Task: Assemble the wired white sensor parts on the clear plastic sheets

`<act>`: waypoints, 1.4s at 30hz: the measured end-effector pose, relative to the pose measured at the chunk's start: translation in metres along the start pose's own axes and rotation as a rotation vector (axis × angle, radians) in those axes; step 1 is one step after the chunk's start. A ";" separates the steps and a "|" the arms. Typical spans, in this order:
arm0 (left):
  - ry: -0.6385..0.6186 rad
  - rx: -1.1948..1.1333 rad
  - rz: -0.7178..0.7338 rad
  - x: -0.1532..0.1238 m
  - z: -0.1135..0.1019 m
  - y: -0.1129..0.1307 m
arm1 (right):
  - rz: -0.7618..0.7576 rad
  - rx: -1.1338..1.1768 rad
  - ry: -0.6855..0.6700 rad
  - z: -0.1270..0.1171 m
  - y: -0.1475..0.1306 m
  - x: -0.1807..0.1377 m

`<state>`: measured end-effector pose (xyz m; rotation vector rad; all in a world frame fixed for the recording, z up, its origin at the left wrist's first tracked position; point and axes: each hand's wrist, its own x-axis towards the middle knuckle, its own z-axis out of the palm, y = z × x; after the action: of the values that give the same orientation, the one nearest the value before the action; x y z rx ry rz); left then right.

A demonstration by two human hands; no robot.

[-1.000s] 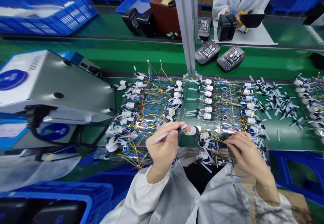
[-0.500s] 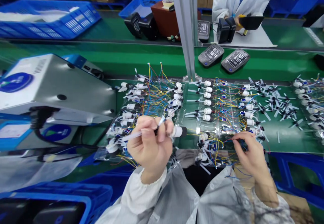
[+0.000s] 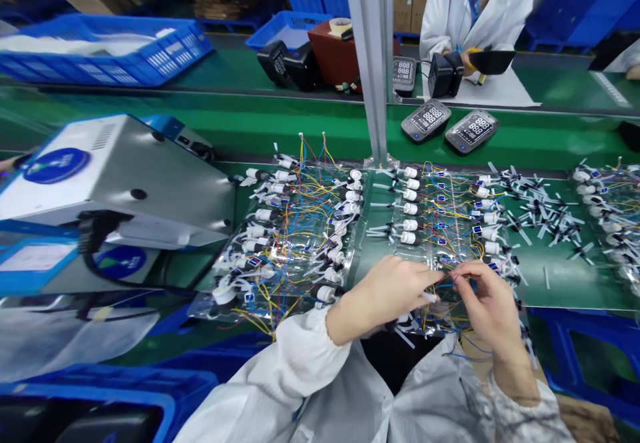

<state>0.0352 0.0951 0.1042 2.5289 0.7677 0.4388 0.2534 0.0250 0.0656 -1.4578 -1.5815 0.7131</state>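
Note:
My left hand [image 3: 393, 286] reaches across to the right, its fingers closed in a pinch. A small white tip [image 3: 429, 297] shows beneath those fingers; what the fingertips hold is hidden. Close beside it, my right hand [image 3: 487, 303] pinches thin wires [image 3: 453, 281] between thumb and forefinger. The fingertips of both hands nearly meet over clear plastic. Around them lie small white cylinders with black ends [image 3: 409, 223] and coloured leads [image 3: 443, 213], set in rows. Another white cylinder [image 3: 326, 293] rests by my left wrist.
Black pieces with pale strips [image 3: 545, 209] lie scattered to the right. A metal post [image 3: 370, 63] rises beyond the rows, near two display units [image 3: 427, 121]. A grey-and-blue machine [image 3: 165, 183] stands left. Across the bench a co-worker's hand [image 3: 469, 63] holds a dark part.
My left hand has swung right and down to meet my right hand at the wires. The white cylinder that was at its fingers no longer shows there. My right hand stays nearly in place.

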 end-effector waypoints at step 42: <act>0.659 -0.189 -0.254 -0.006 -0.020 -0.020 | -0.212 -0.169 -0.100 -0.013 0.006 -0.003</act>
<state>0.0134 0.1127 0.1100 2.0673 1.1937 1.2169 0.2673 0.0210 0.0663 -1.3635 -1.8796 0.5470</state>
